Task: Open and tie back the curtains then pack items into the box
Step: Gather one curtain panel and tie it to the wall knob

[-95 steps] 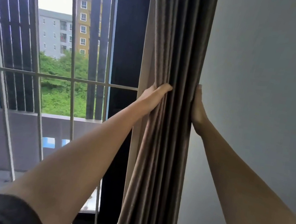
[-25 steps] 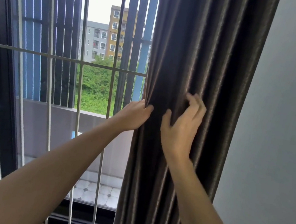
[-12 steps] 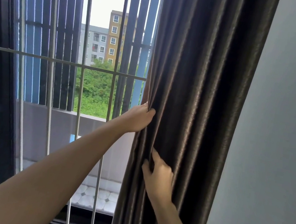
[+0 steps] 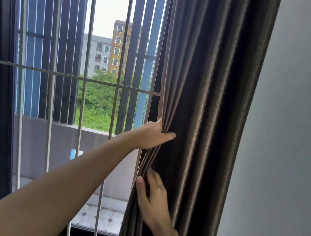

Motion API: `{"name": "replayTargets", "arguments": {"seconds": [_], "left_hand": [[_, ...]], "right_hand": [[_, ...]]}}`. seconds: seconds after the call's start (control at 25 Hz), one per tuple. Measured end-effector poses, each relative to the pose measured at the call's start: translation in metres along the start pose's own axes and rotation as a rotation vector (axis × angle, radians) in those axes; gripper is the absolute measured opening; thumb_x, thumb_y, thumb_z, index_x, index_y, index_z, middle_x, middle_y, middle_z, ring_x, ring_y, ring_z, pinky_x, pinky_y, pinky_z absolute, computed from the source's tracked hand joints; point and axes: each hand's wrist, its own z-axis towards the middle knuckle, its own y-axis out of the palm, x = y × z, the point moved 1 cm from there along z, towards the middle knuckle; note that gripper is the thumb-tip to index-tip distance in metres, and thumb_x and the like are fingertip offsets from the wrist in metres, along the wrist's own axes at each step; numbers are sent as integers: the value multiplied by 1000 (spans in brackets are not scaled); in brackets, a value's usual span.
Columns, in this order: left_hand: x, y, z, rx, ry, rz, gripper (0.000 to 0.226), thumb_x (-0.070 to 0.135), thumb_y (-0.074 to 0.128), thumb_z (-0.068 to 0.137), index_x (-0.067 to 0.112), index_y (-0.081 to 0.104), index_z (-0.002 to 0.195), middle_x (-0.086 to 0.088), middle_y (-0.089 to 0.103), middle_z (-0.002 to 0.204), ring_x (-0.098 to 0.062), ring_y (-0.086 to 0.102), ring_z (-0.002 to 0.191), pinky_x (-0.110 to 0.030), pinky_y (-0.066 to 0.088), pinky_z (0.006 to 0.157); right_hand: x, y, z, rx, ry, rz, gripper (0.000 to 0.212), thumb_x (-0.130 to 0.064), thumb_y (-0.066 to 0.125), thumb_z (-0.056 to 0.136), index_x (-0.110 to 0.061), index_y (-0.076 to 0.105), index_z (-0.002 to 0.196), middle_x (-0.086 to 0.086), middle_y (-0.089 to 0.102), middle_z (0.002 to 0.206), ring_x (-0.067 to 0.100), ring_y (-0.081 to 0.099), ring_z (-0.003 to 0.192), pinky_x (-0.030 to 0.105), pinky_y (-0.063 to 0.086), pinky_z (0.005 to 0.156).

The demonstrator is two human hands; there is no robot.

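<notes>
At 3 o'clock of window bars (image 4: pixel 84 81): curtain (image 4: pixel 209 105) bunched vs wall. My left hand (image 4: pixel 151 135) clamps edge folds; right hand (image 4: pixel 151 200), dropped lower since 1 s ago, fingers loose on pleats, gathering for tie-back.

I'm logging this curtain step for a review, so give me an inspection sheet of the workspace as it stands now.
Surface: no table or box in view; grey wall at right.
Job's things: dark curtain gathered beside the wall, not tied; no tieback seen.
Clutter: nothing seen.
Grippers: left hand grips the curtain's window-side edge; right hand lower, fingers spread on the folds, slightly blurred.
Cables: nothing seen.
Surroundings: window bars, vertical slats, tiled balcony floor, trees and apartment buildings outside.
</notes>
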Motion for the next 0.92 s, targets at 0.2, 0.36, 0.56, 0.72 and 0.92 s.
{"name": "replayTargets", "arguments": {"seconds": [0.2,0.36,0.56,0.72,0.92], "left_hand": [[-4,-1,-3,91,45,77,23,20,30,96,12,48,84,-11,53,97,-29,49,89,-34,36,77],[0,1,-5,111,57,33,38,18,27,98,1,44,127,-20,44,137,-34,41,125,-37,34,100],[-7,3,1,107,-21,-16,44,21,27,94,-10,33,125,-28,40,137,-38,36,130,-42,34,100],[-11,7,8,73,-69,-67,50,26,24,93,-5,30,132,-27,36,140,-39,31,134,-47,29,110],[-2,11,4,76,-91,-214,52,26,26,97,-6,26,138,-27,36,141,-39,39,129,-47,30,109]], "right_hand": [[-47,-73,39,736,-369,-284,36,-17,63,85,-14,57,121,8,44,137,17,39,127,30,35,107],[-83,-112,76,617,-150,-240,67,-11,64,87,-12,28,144,9,33,148,20,35,136,34,37,111],[-47,-90,64,329,99,-440,68,-6,53,90,-14,18,148,12,59,126,27,61,110,37,46,95],[-19,-48,24,117,77,-378,53,-6,46,92,-16,35,143,5,67,116,23,65,103,31,46,96],[-8,-38,21,77,23,-156,50,-2,46,91,-18,42,138,0,67,113,14,66,99,28,50,98]]}}
